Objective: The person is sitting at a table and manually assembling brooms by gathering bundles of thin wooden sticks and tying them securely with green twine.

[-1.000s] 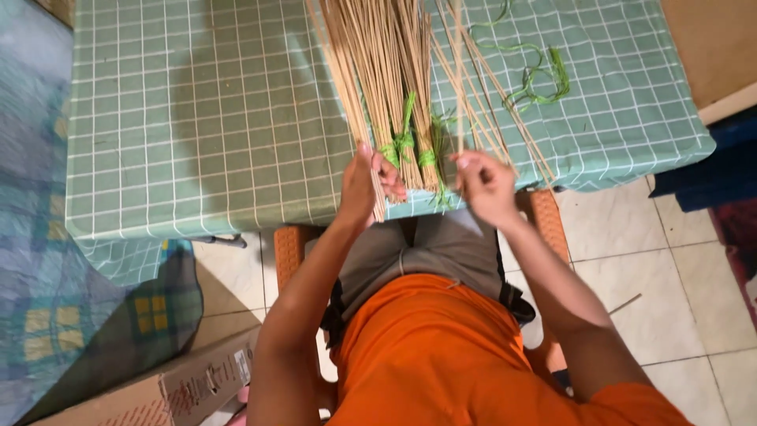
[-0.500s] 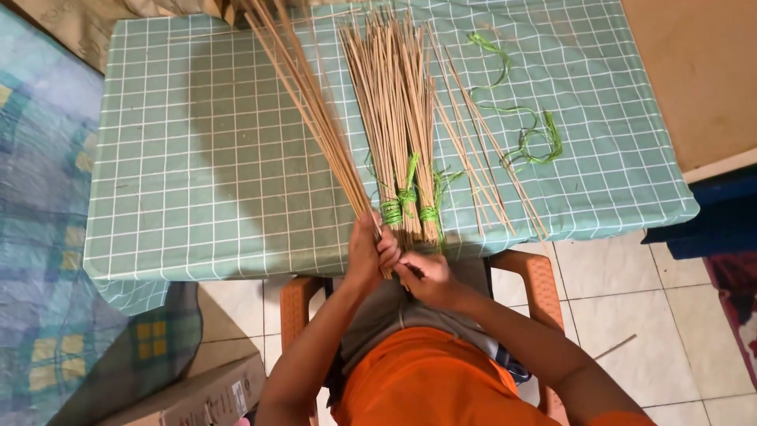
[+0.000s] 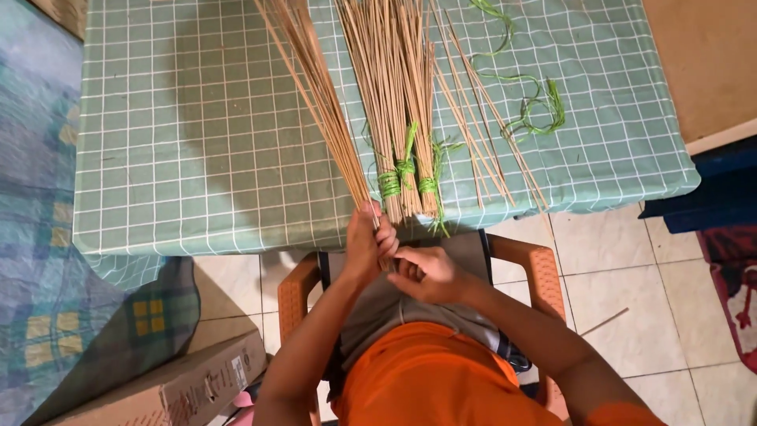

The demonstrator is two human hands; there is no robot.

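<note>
My left hand (image 3: 369, 246) grips the near end of a loose bunch of thin tan sticks (image 3: 315, 87) that fans out to the upper left over the green checked tablecloth (image 3: 189, 142). My right hand (image 3: 428, 274) sits right next to it, fingers curled at the same stick ends; whether it pinches them is hard to tell. Just beyond my hands lie two stick bundles tied with green string (image 3: 402, 170). Several loose sticks (image 3: 481, 134) lie to their right.
Strands of green string (image 3: 540, 106) curl on the cloth at the right. I sit on an orange plastic chair (image 3: 540, 272) at the table's near edge. A cardboard box (image 3: 189, 386) lies on the tiled floor at lower left, and a single stick (image 3: 603, 322) at right.
My hands left the tied bundles and came together at the table edge. The left hand has taken up a separate bunch of sticks, now angled to the upper left.
</note>
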